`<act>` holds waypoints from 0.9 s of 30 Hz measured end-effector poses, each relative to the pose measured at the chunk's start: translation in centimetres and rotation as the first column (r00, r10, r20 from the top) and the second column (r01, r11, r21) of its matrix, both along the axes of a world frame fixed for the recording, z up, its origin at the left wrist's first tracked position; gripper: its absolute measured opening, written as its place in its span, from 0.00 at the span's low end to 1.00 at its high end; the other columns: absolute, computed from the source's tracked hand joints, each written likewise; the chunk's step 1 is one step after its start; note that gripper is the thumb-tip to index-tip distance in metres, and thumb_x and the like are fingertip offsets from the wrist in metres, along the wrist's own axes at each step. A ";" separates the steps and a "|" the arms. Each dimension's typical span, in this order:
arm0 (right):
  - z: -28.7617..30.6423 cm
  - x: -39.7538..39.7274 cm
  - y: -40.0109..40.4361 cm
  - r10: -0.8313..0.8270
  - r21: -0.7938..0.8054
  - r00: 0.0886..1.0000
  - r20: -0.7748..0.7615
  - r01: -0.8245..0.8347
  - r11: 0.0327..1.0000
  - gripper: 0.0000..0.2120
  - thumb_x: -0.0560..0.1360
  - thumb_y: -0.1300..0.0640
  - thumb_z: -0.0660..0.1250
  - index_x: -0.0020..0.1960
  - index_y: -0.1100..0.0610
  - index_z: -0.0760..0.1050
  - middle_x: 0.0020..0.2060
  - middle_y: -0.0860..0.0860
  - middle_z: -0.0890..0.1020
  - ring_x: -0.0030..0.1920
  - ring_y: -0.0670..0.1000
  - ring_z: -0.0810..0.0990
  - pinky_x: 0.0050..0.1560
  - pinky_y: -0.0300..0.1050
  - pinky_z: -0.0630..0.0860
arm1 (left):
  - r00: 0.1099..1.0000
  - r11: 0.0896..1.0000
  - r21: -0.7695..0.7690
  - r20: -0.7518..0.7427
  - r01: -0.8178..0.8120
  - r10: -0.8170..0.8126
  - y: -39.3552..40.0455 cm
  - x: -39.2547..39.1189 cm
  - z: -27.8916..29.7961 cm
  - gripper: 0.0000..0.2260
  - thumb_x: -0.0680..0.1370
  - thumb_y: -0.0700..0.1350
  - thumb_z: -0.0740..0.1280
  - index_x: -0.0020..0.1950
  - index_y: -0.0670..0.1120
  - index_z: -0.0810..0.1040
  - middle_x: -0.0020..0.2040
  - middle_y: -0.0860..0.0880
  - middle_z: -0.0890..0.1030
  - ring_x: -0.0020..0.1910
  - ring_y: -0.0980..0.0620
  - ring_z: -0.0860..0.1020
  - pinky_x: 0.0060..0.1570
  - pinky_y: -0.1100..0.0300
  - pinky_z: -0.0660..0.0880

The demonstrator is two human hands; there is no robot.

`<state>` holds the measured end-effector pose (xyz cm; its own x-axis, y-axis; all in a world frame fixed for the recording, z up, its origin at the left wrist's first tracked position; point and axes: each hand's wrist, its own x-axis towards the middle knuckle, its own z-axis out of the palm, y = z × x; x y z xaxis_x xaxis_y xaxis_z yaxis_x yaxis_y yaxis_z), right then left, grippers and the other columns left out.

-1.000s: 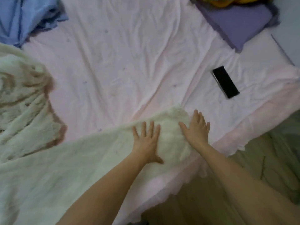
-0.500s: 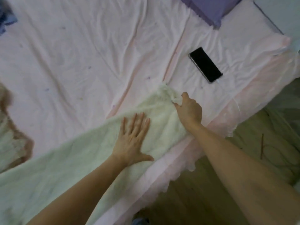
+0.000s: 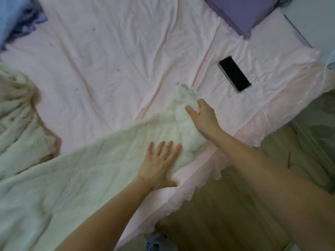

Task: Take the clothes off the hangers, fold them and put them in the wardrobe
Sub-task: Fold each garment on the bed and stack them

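Observation:
A fluffy cream-white garment [image 3: 90,165] lies spread across the pink bed sheet [image 3: 108,60], running from the left edge to the bed's right side. Its right end is turned over into a thick fold. My right hand [image 3: 202,117] grips that folded end, with the fingers curled into the fleece. Flat on the garment just left of the fold rests my left hand [image 3: 158,166], fingers spread, pressing it down. At the far left the garment bunches up and shows a brownish trim [image 3: 49,142].
A black phone [image 3: 234,76] lies on the sheet to the upper right of my right hand, with a white cable trailing off the bed. A purple pillow [image 3: 243,11] sits at the top right, blue cloth [image 3: 16,17] at the top left. Wooden floor [image 3: 217,205] runs along the bed's near edge.
My right hand went from lying flat to clutching the garment's right end and has turned it over toward the left. My left hand has stayed pressed flat on the fleece.

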<state>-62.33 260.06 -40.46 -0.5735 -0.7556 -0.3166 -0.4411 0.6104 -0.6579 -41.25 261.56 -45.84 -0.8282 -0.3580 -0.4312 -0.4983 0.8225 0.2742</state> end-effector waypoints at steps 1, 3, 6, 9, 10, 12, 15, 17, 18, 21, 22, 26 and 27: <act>0.5 0.8 -0.3 0.014 -0.007 1.000 0.021 -0.014 1.000 0.16 0.78 0.49 0.65 0.57 0.60 0.72 0.46 0.50 0.77 0.48 0.52 0.78 0.44 0.41 0.69 | 0.997 0.999 0.000 0.056 -0.055 0.054 0.6 -0.3 -0.3 0.55 0.69 0.70 0.65 0.75 0.53 0.27 0.79 0.45 0.40 0.78 0.41 0.43 0.73 0.38 0.41; 0.8 1.9 -0.6 0.067 0.012 0.997 -0.039 -0.066 0.998 0.15 0.77 0.49 0.66 0.57 0.59 0.72 0.48 0.52 0.79 0.49 0.53 0.78 0.43 0.41 0.67 | 0.980 0.989 -0.022 0.133 -0.144 0.146 0.2 -0.3 -0.7 0.52 0.73 0.61 0.68 0.76 0.50 0.29 0.79 0.43 0.40 0.77 0.38 0.44 0.73 0.35 0.45; 1.1 0.3 -0.7 0.165 0.131 0.913 -0.374 -0.124 0.984 0.11 0.78 0.51 0.65 0.54 0.56 0.70 0.46 0.54 0.80 0.46 0.57 0.78 0.39 0.45 0.64 | 0.984 0.987 0.067 0.108 -0.148 0.140 -1.6 0.0 -0.9 0.34 0.76 0.49 0.65 0.77 0.46 0.51 0.78 0.44 0.51 0.76 0.39 0.53 0.71 0.37 0.54; 0.6 -3.6 0.0 0.057 0.148 0.828 -0.558 0.032 0.988 0.20 0.79 0.53 0.62 0.68 0.58 0.65 0.64 0.58 0.74 0.62 0.59 0.72 0.54 0.51 0.69 | 0.980 0.982 0.045 -0.077 -0.183 0.186 -2.4 -0.4 -0.8 0.22 0.73 0.50 0.63 0.66 0.46 0.67 0.69 0.46 0.67 0.67 0.43 0.66 0.63 0.46 0.65; 0.2 -4.4 0.8 0.000 0.144 0.836 -0.549 0.094 0.985 0.23 0.80 0.52 0.61 0.72 0.59 0.62 0.70 0.58 0.68 0.68 0.60 0.67 0.62 0.54 0.66 | 0.982 0.986 -0.017 -0.102 -0.163 0.161 -2.2 -1.0 -0.9 0.23 0.72 0.52 0.63 0.65 0.46 0.68 0.67 0.45 0.68 0.65 0.43 0.67 0.62 0.48 0.66; -1.2 -4.0 3.2 -0.046 0.158 0.875 -0.483 0.139 0.978 0.27 0.80 0.51 0.60 0.75 0.60 0.57 0.75 0.59 0.59 0.73 0.59 0.60 0.70 0.55 0.59 | 0.993 0.989 -0.113 -0.076 -0.097 0.089 -1.0 -2.3 -1.1 0.31 0.70 0.57 0.66 0.70 0.45 0.64 0.70 0.43 0.64 0.65 0.42 0.66 0.63 0.50 0.65; -3.7 -1.0 7.7 -0.136 0.094 0.937 -0.321 0.174 0.980 0.24 0.79 0.56 0.62 0.72 0.63 0.62 0.70 0.61 0.66 0.69 0.61 0.65 0.67 0.53 0.63 | 0.998 0.981 -0.190 0.035 -0.042 0.049 0.8 -4.0 -2.0 0.39 0.73 0.54 0.66 0.77 0.42 0.51 0.75 0.39 0.55 0.69 0.39 0.62 0.67 0.46 0.62; -5.1 0.8 10.1 -0.341 0.014 0.916 -0.210 0.352 0.936 0.19 0.78 0.60 0.63 0.67 0.64 0.66 0.64 0.61 0.71 0.62 0.61 0.71 0.61 0.48 0.67 | 0.995 0.974 -0.214 0.054 -0.073 0.086 1.2 -5.1 -2.7 0.34 0.74 0.50 0.64 0.77 0.42 0.54 0.74 0.36 0.60 0.67 0.36 0.65 0.64 0.43 0.65; -5.7 1.6 10.9 -0.454 0.005 0.881 -0.137 0.459 0.889 0.17 0.78 0.62 0.62 0.65 0.65 0.67 0.61 0.61 0.73 0.60 0.60 0.73 0.56 0.45 0.68 | 0.994 0.974 -0.204 0.030 -0.101 0.109 1.1 -5.6 -3.0 0.30 0.75 0.49 0.63 0.75 0.43 0.60 0.71 0.37 0.65 0.64 0.36 0.69 0.61 0.44 0.68; -6.9 3.7 12.1 -0.600 0.048 0.798 0.061 0.598 0.800 0.12 0.79 0.62 0.62 0.62 0.62 0.69 0.50 0.55 0.77 0.53 0.58 0.77 0.46 0.39 0.66 | 0.924 0.929 0.057 -0.100 -0.365 0.369 -1.5 -6.0 -1.9 0.17 0.81 0.51 0.58 0.64 0.43 0.74 0.60 0.40 0.78 0.57 0.39 0.76 0.51 0.50 0.72; -6.9 4.5 12.1 -0.590 0.021 0.803 0.083 0.590 0.807 0.12 0.78 0.62 0.62 0.62 0.61 0.70 0.50 0.54 0.77 0.53 0.57 0.77 0.47 0.38 0.68 | 0.849 0.846 0.202 -0.097 -0.494 0.519 -2.9 -5.9 -1.2 0.17 0.82 0.52 0.57 0.60 0.41 0.76 0.57 0.40 0.80 0.57 0.39 0.77 0.51 0.51 0.72; -7.6 6.3 12.0 -0.202 -0.155 0.939 -0.277 0.164 0.974 0.17 0.70 0.66 0.70 0.58 0.59 0.76 0.56 0.54 0.76 0.57 0.52 0.71 0.59 0.38 0.68 | 0.374 0.116 0.712 0.218 -0.692 0.901 -7.9 -5.3 1.5 0.21 0.83 0.54 0.56 0.67 0.40 0.73 0.60 0.46 0.76 0.60 0.48 0.75 0.61 0.57 0.69; -7.9 6.5 12.0 -0.005 -0.112 0.923 -0.385 -0.042 0.993 0.19 0.66 0.66 0.72 0.56 0.58 0.77 0.55 0.54 0.77 0.57 0.53 0.72 0.58 0.42 0.70 | 0.316 -0.002 0.726 0.302 -0.688 0.899 -8.5 -5.1 1.8 0.21 0.82 0.54 0.57 0.66 0.41 0.73 0.57 0.47 0.76 0.57 0.48 0.75 0.61 0.57 0.70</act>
